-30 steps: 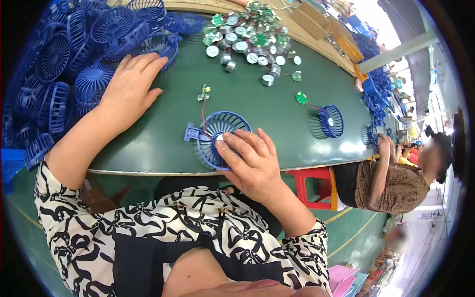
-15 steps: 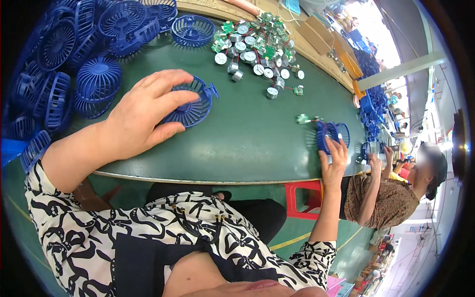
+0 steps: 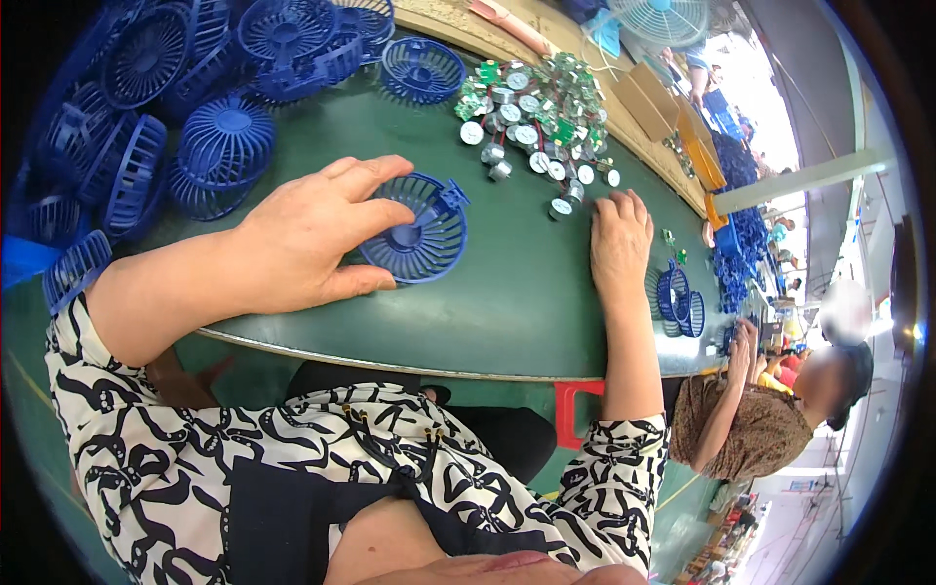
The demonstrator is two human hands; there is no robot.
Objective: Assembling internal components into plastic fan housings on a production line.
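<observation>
A round blue fan cage [image 3: 434, 255] with slatted ribs and a small hinge tab lies on the green table. My left hand [image 3: 292, 229] reaches over its left side, thumb and fingers spread around the rim. Farther right, my right hand [image 3: 622, 249] hovers over the table with extended fingers and nothing visible in it. Just beyond its fingertips is a pile of small silver motors [image 3: 539, 161] wired to green circuit boards [image 3: 565, 132]. To the right of my right forearm stands a blue fan housing [image 3: 673, 291], with a small green board beside it.
Blue fan cages [image 3: 226, 144] are heaped at the left, with another cage [image 3: 422, 70] near the back. Cardboard boxes [image 3: 646, 100] line the wooden ledge behind. A co-worker [image 3: 756, 414] sits at the right, beside a red stool [image 3: 575, 414]. The table's front edge curves before me.
My right hand has let go of the blue housing at the right and moved left and away from me, towards the motor pile. My left hand stays at its cage. The view has shifted slightly.
</observation>
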